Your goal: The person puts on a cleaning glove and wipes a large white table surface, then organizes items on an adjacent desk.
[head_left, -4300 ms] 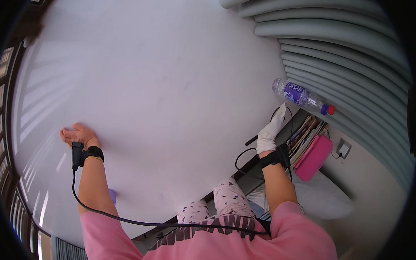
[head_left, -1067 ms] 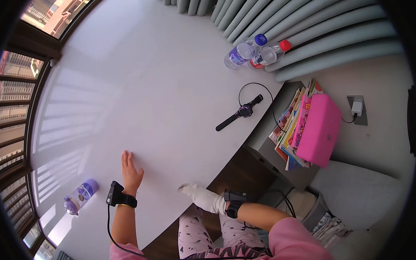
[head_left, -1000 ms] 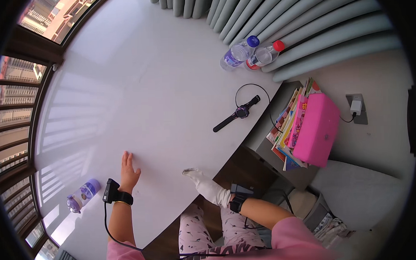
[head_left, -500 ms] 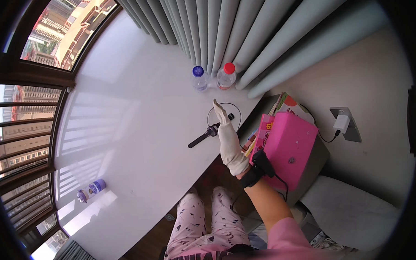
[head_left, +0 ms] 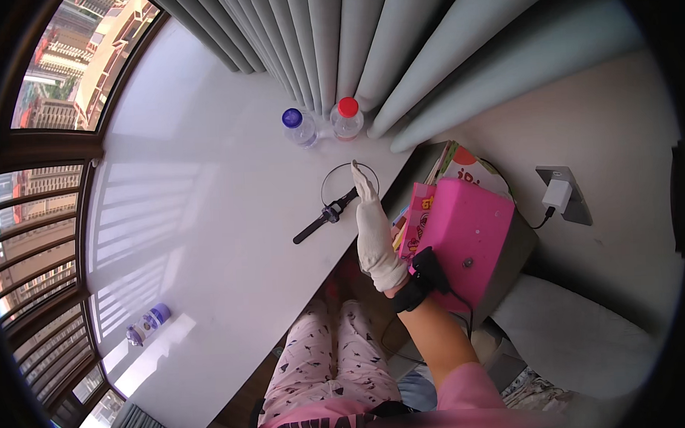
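Just left of right hand (head_left: 375, 232) fingertips: black handheld device (head_left: 326, 216), untouched.

A white-gloved right hand (head_left: 373, 232) reaches flat over a white table (head_left: 207, 219), fingertips touching a black corded tool (head_left: 326, 214), near two capped bottles (head_left: 324, 124).

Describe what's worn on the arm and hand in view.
The right hand wears a snug white glove. A black band with a small black box wraps the wrist, and a thin black cable runs from it. A pink sleeve covers the upper arm. The left hand is out of view.
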### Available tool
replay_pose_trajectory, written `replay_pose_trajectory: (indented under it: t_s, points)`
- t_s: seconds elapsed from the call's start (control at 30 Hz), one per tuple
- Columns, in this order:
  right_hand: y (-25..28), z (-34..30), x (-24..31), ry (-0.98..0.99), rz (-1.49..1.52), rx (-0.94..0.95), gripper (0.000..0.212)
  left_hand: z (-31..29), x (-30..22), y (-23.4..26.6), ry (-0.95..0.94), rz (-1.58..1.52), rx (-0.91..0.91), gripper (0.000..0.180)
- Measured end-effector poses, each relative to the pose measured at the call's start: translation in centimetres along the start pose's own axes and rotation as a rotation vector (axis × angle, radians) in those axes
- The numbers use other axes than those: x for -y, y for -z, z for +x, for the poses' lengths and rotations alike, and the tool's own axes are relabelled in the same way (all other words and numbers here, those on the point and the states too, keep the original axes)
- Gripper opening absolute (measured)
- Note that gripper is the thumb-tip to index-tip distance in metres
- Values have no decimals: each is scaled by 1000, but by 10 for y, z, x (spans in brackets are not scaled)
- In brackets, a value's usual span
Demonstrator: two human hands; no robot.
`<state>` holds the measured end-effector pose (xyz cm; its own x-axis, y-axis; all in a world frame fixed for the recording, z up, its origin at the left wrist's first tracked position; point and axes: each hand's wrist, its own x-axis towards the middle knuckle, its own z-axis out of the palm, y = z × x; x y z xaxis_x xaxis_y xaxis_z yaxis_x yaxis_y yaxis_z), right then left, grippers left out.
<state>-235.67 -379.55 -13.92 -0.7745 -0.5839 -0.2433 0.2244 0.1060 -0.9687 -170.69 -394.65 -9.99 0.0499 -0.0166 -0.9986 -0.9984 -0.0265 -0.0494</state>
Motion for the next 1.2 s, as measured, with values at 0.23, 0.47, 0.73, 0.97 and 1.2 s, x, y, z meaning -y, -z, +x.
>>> replay_pose_trajectory:
  t_s: [0.23, 0.47, 0.73, 0.97, 1.2]
  points:
    - [-1, 4, -11, 26, -5, -33, 56, -15, -28, 26, 120, -31, -66, 26]
    - [-9, 10, -8, 167, 4, -99, 57, -25, -58, 44, 252, -105, -166, 26]
    - [-7, 70, -26, 135, 162, -255, 52, 64, -291, 89, -680, -245, -484, 33]
    - [2, 120, -65, 43, 171, -468, 46, 100, -639, 78, -1461, 144, -691, 100]
    - [-1, 124, -51, -186, 182, -475, 63, 97, -681, 84, -1356, -16, -655, 80]
